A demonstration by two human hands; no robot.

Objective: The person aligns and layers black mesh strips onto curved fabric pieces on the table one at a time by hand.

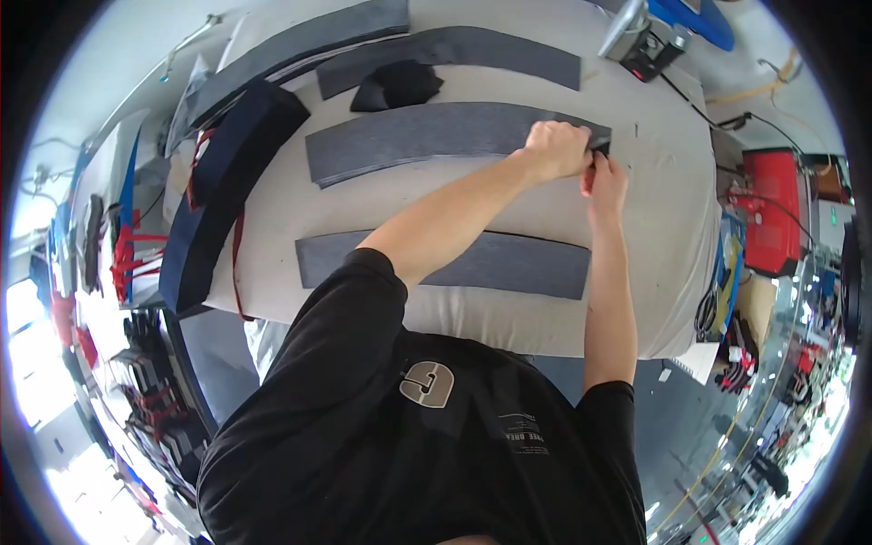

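On creased cloth [658, 263], L/R hands [556, 148] [608, 186] pinch gry fabric strip [409, 138].

the stack of long, curved grey cloth strips [409, 136] at twelve o'clock looks matt and fine-grained, with layers showing along its edge. the broad grey cloth strip [527, 265] near the dial's centre has the same dull, faintly mottled face. just short of twelve, the crumpled black cloth piece [400, 86] is soft-looking and lustreless. beneath them, the cream cloth-covered table [658, 263] is matt, smooth on top and creased towards four. at ten, the long navy cloth-covered block [238, 173] is dull and even. at one, the silver-and-black device [627, 36] shows shiny metal; at three, the boxy red case [770, 218] looks like hard, slightly glossy plastic.
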